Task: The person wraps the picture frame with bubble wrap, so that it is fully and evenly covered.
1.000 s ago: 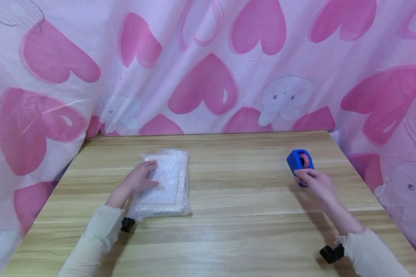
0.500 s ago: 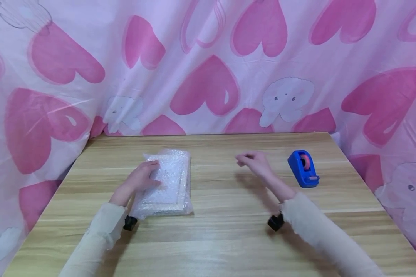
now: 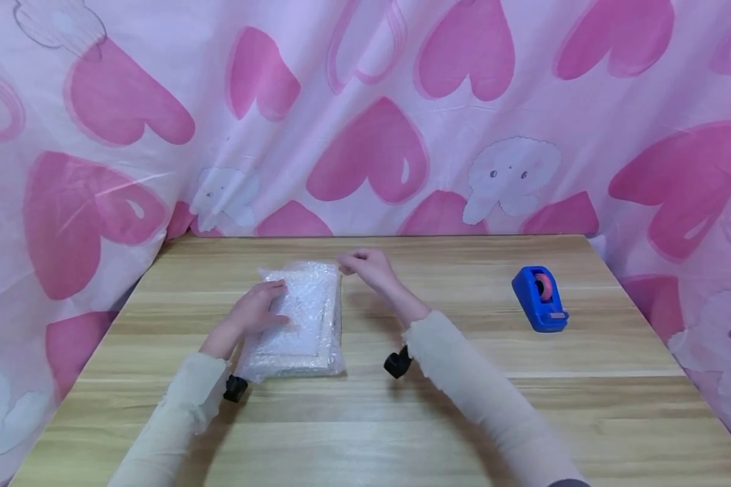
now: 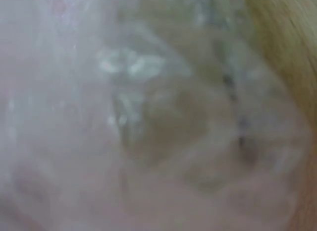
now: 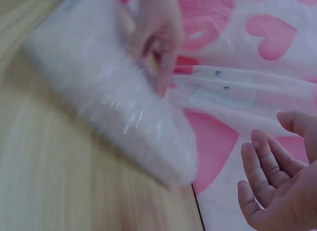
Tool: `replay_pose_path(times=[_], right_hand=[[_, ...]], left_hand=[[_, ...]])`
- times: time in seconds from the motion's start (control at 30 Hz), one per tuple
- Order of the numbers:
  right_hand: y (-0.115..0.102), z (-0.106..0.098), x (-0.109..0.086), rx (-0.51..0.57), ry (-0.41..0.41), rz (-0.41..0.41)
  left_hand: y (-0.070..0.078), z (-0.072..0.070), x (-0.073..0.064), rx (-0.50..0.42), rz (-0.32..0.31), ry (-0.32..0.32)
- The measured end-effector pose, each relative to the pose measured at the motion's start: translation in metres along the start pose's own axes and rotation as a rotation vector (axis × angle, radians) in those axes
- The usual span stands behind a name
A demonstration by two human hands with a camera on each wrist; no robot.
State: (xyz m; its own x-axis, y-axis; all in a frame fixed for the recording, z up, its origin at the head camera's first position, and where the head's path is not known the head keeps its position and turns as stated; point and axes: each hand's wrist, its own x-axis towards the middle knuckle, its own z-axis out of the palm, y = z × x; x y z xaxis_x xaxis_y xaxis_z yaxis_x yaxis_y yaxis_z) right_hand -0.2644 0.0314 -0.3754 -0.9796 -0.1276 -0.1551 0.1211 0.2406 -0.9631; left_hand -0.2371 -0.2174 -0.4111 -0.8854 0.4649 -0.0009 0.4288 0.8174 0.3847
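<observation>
A flat rectangular package in bubble wrap (image 3: 311, 311) lies on the table, left of the middle; a pale, frame-like border shows through. My left hand (image 3: 256, 311) rests on its left part, thumb and fingers spread apart. Clear wrap (image 4: 163, 117) fills most of the left wrist view, blurred. Near the package's far right corner is my right hand (image 3: 368, 267), thumb and forefinger close together in the head view. In the right wrist view, the right hand's fingers (image 5: 270, 166) are bent; whether a thin strip sits between the fingertips cannot be made out.
A blue tape dispenser (image 3: 539, 301) with a pink-cored roll stands at the right of the wooden table (image 3: 463, 406). A pink heart-patterned cloth (image 3: 365, 135) hangs behind the table and along both sides. Black wrist cameras (image 3: 397, 363) hang under both forearms.
My right hand has left the tape dispenser and crossed leftward to the package's far right corner. My left hand has stayed on the package. The view has shifted slightly.
</observation>
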Motion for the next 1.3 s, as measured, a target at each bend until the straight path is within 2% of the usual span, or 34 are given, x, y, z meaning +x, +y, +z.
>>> replay_pose_path(times=[0.2,0.37,0.53,0.7,0.9,1.13,1.3], right_hand=[[-0.007,0.023,0.011,0.065,0.0,0.008],[-0.007,0.038,0.019,0.118,0.01,0.059],[-0.01,0.048,0.022,0.128,0.039,0.076],[-0.007,0.055,0.024,0.061,0.062,0.051],[-0.002,0.067,0.024,-0.045,0.076,0.019],[0.001,0.082,0.02,-0.058,0.091,0.051],[0.002,0.091,0.02,-0.119,0.112,0.044]], left_hand=[[-0.001,-0.002,0.002,-0.001,-0.008,-0.008],[-0.002,-0.001,0.001,-0.007,-0.014,-0.001],[0.0,-0.002,0.001,-0.016,-0.019,0.0],[0.002,-0.003,0.001,-0.046,-0.049,-0.018],[-0.001,-0.001,-0.001,-0.037,-0.053,-0.018],[-0.002,-0.001,0.0,-0.051,-0.043,-0.011],[-0.003,0.0,0.001,-0.067,-0.041,-0.004]])
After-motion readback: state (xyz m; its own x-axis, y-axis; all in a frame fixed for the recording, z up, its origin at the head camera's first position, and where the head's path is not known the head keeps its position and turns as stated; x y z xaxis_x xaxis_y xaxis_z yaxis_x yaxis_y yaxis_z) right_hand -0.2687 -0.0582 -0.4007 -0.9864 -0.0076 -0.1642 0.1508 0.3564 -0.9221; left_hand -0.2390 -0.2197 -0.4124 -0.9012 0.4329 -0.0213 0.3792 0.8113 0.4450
